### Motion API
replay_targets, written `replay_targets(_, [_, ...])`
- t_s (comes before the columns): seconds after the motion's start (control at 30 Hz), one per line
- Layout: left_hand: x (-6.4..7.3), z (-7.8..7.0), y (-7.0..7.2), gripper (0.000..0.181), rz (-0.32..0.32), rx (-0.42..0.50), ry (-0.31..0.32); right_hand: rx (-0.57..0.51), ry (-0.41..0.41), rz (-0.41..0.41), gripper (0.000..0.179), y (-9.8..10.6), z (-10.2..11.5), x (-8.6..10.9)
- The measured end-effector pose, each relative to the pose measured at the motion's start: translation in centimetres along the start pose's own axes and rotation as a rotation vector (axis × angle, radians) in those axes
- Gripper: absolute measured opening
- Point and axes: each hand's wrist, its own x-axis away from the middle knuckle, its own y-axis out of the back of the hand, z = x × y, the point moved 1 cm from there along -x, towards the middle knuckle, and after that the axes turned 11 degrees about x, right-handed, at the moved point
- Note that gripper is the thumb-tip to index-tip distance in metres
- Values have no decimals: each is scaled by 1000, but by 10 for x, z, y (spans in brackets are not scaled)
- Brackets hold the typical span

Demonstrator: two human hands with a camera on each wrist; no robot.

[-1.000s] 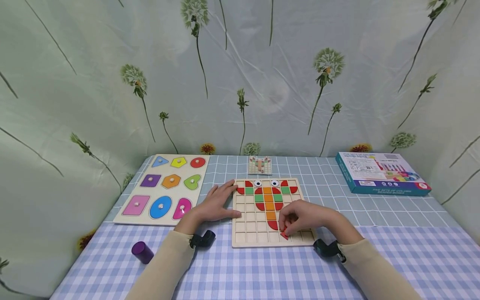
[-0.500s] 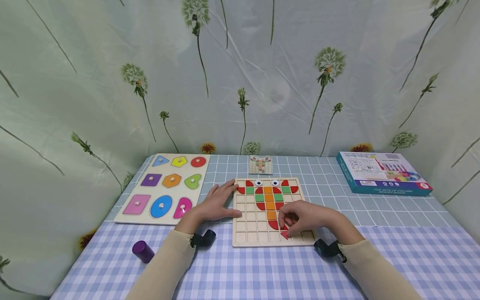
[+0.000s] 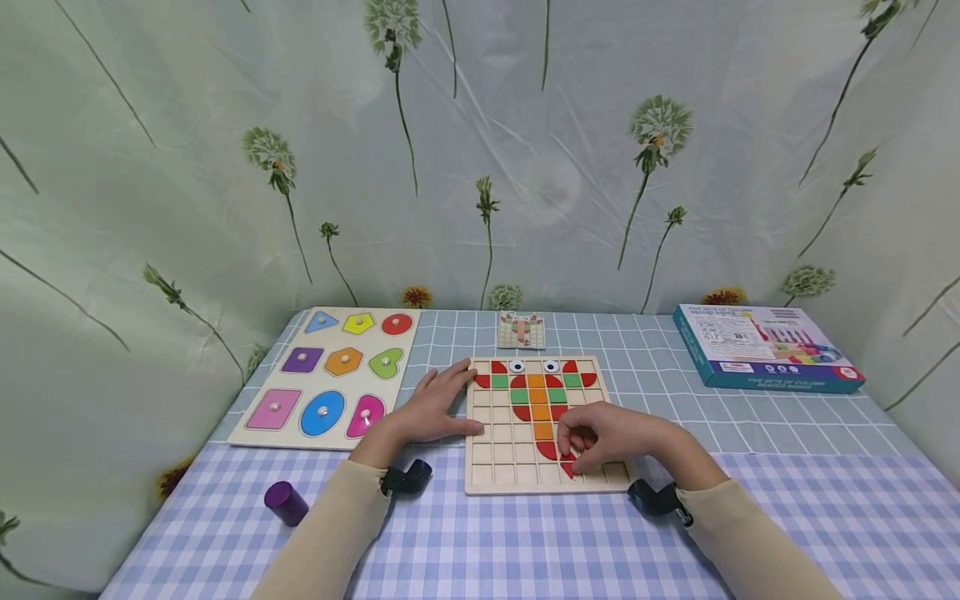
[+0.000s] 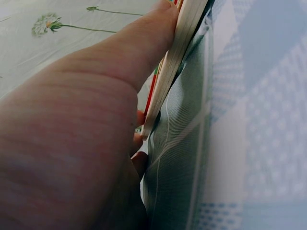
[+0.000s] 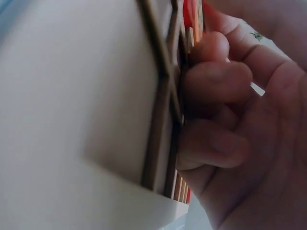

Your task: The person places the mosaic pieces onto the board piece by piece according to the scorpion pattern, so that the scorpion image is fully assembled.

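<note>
A wooden grid board lies on the table, with red, green and orange tiles and two eye tiles set in its cells. In the head view, my left hand rests at the board's left edge, thumb and fingers spread. Its thumb lies along the wooden edge in the left wrist view. My right hand is low over the board with curled fingers, pinching a red tile at a bottom-row cell. The hand covers part of that tile, whose seating I cannot tell. An orange tile column runs just left of it.
A knobbed shape puzzle lies to the left. A purple cylinder stands near my left forearm. Behind the grid board is a small pattern card. A teal flat box lies at the back right.
The red tile under my right fingertips has turned and shifted slightly, its point now facing down. My left hand holds its place at the board's edge.
</note>
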Motion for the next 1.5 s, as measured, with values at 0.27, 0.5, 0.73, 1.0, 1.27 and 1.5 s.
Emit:
replay_targets(0.27, [0, 2, 0, 98, -2, -3, 2, 13, 21, -11, 21, 0, 1, -1])
replay_targets(0.5, [-1, 3, -1, 98, -5, -7, 13, 10, 29, -20, 22, -1, 2, -2])
replay_targets(0.73, [0, 3, 0, 98, -2, -14, 19, 19, 29, -26, 23, -2, 2, -3])
replay_targets(1.0, [0, 5, 0, 98, -5, -10, 12, 24, 33, -24, 23, -3, 2, -5])
replay_targets(1.27, [0, 5, 0, 97, -6, -3, 9, 2, 27, -19, 20, -2, -1, -4])
replay_targets(1.5, [1, 6, 0, 98, 1, -5, 16, -71, -10, -57, 7, -2, -4, -6])
